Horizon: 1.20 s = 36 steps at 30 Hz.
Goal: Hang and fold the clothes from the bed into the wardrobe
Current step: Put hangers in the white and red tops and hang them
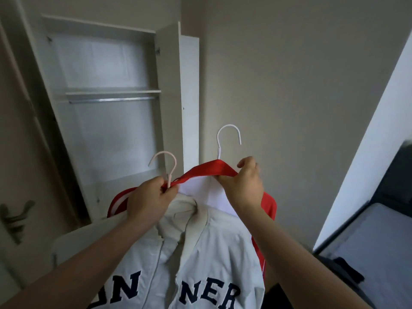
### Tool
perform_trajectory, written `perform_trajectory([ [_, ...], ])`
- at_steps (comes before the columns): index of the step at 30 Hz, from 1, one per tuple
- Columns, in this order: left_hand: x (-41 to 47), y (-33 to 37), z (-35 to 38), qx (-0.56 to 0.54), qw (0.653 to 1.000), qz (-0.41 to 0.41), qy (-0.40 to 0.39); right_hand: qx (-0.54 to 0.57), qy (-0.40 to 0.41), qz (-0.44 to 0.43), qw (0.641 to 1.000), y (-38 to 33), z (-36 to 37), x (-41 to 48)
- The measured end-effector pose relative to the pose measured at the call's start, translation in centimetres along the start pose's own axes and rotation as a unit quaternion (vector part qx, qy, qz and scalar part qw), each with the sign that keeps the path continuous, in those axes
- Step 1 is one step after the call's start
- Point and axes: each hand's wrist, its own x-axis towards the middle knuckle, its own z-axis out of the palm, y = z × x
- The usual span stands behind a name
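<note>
I stand before the open white wardrobe, whose metal hanging rail is bare. My left hand pinches the neck of a pale pink hanger together with the red collar. A cream jacket with dark letters hangs from that hanger, close to me. My right hand grips the red collar of a red garment on a white hanger, just behind the jacket. Both hooks point up, below and right of the rail.
The wardrobe's open door stands edge-on right of the opening. A room door with a metal handle is at the left. A bed with a grey sheet lies at the lower right. A beige wall is ahead.
</note>
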Motion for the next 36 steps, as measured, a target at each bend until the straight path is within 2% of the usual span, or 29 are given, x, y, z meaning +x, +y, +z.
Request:
perform_trajectory([
  [1, 0.1, -0.1, 0.4, -0.005, 1.0, -0.003, 0.002, 0.01, -0.019, 0.017, 1.0, 0.2, 0.3, 0.0],
  [3, 0.2, -0.1, 1.1, -0.018, 1.0, -0.006, -0.008, 0.07, -0.111, 0.068, 0.989, 0.7, 0.8, 0.0],
  [6, 0.3, 0.4, 2.3, -0.04, 0.999, 0.001, -0.023, 0.202, -0.215, 0.142, 0.945, 0.5, 0.6, 0.5],
  [8, 0.2, 0.9, 3.0, -0.061, 0.997, 0.008, -0.035, 0.263, -0.209, 0.173, 0.926, 0.4, 1.1, 1.4],
  [10, 0.4, 1.5, 3.6, -0.072, 0.996, 0.013, -0.047, 0.29, -0.172, 0.186, 0.923, 0.4, 1.9, 2.6],
  [14, 0.8, 1.8, 4.3, -0.127, 0.988, 0.017, -0.089, 0.279, -0.119, 0.179, 0.936, 0.5, 3.4, 5.2],
  [17, 1.5, 0.6, 4.3, -0.158, 0.979, 0.01, -0.127, 0.292, -0.119, 0.182, 0.931, 0.5, 4.5, 7.5],
  [20, 2.5, -1.9, 4.2, -0.184, 0.976, 0.007, -0.115, 0.284, -0.125, 0.181, 0.933, 0.7, 6.2, 10.1],
  [27, 8.3, -9.5, 4.4, -0.173, 0.98, -0.011, -0.098, 0.189, -0.17, 0.164, 0.953, 1.0, 14.2, 14.1],
  [36, 19.5, -19.0, 4.5, -0.102, 0.983, 0.031, -0.147, 0.085, -0.199, 0.125, 0.968, -0.5, 26.0, 17.5],
])
